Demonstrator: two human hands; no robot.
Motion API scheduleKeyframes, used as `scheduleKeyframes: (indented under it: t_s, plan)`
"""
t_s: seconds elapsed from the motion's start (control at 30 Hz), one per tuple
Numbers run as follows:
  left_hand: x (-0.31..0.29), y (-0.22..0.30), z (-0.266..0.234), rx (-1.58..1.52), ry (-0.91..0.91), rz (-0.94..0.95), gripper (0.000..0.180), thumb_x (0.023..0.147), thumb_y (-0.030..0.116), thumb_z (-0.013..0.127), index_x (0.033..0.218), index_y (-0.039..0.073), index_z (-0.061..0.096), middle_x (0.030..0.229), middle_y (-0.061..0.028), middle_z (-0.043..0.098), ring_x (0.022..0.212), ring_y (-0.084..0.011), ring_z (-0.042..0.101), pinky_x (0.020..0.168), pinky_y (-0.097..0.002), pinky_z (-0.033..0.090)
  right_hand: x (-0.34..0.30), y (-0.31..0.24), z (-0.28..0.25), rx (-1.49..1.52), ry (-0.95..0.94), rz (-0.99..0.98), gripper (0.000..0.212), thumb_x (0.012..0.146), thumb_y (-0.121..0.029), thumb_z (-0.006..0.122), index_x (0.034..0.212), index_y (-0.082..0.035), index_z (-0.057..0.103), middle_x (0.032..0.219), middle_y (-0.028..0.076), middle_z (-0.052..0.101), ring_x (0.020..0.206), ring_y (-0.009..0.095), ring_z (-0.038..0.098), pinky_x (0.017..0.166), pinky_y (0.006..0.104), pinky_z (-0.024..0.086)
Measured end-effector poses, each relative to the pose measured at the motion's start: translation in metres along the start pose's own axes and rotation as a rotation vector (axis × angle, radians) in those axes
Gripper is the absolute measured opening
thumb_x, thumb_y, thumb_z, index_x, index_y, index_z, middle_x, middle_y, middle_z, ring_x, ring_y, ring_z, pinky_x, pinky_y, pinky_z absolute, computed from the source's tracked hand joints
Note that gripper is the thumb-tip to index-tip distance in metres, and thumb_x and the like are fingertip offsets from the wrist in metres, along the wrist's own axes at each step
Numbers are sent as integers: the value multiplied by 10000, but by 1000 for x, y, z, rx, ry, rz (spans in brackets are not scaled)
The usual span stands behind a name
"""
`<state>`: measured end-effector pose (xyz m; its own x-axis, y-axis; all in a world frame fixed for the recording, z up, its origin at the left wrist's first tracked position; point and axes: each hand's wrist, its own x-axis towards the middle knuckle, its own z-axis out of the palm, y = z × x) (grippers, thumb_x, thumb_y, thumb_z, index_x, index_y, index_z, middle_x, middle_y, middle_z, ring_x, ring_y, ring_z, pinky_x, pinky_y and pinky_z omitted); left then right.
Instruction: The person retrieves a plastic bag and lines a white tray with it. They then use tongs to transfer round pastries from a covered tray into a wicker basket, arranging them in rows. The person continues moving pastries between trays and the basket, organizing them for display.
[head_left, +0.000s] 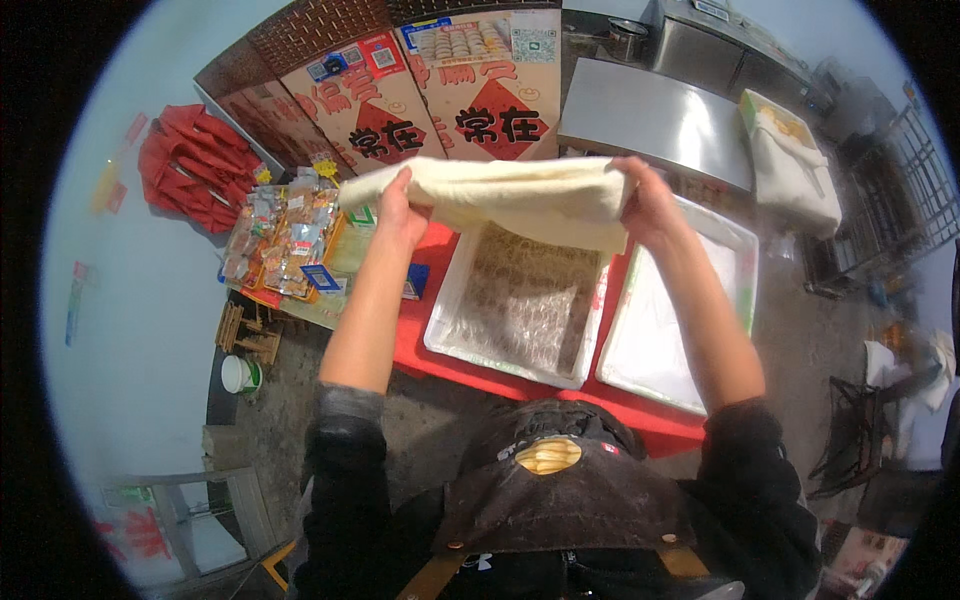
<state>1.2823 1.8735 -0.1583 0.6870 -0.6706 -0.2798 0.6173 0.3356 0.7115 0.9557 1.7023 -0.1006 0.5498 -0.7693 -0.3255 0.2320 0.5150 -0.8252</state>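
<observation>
A folded cream-coloured cloth (520,200) is stretched between my two hands, raised over the far part of the table. My left hand (402,208) grips its left part. My right hand (652,205) is closed on its right end. Below the cloth stands a white rectangular tray (505,366) with a wrinkled clear plastic sheet (525,310) over its brownish inside; the cloth hides its far edge. To its right lies a second white tray (752,262) with a white lining, partly covered by my right forearm.
Both trays rest on a red-covered table (425,350). Packaged food (300,240) fills trays at the left, near a red garment (195,165). Behind stand a folding screen (480,90) and a steel table (650,110). A cloth-draped box (795,180) stands at the far right.
</observation>
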Motion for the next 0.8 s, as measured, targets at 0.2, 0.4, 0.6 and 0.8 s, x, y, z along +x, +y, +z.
scheduleKeyframes:
  t_s: [0.2, 0.4, 0.6, 0.8]
  plan:
    - [36, 10, 70, 290, -81, 204, 366, 1030, 230, 578, 1328, 18, 575, 1254, -109, 659, 1103, -247, 660, 945, -378, 542, 20, -33, -31, -132, 29, -458, 330, 891, -190, 662, 1157, -3, 599, 1069, 105, 660, 970, 208, 643, 857, 364, 526]
    - [-8, -61, -16, 136, -68, 387, 444, 1040, 228, 507, 1389, -47, 510, 1384, -125, 575, 1247, -237, 567, 1065, -383, 443, -29, 58, -72, -61, 63, -303, 533, 804, -38, 677, 1308, 45, 525, 1147, 145, 648, 1040, 233, 648, 915, 371, 539]
    - [-189, -149, -221, 761, 193, 205, 430, 1024, 180, 493, 1342, -107, 525, 1361, -185, 579, 1254, -300, 536, 1083, -423, 394, -149, 184, -113, -287, 327, 263, 705, 758, 34, 710, 1411, 52, 445, 1228, 192, 650, 1063, 277, 663, 921, 397, 557]
    - [-232, -150, -362, 1314, -56, -214, 377, 948, 260, 636, 1203, -17, 622, 1249, -266, 629, 1067, -377, 634, 909, -469, 491, -208, 287, -148, -444, 263, 630, 650, 820, -130, 799, 1394, -4, 520, 1163, 128, 694, 1007, 232, 680, 811, 381, 566]
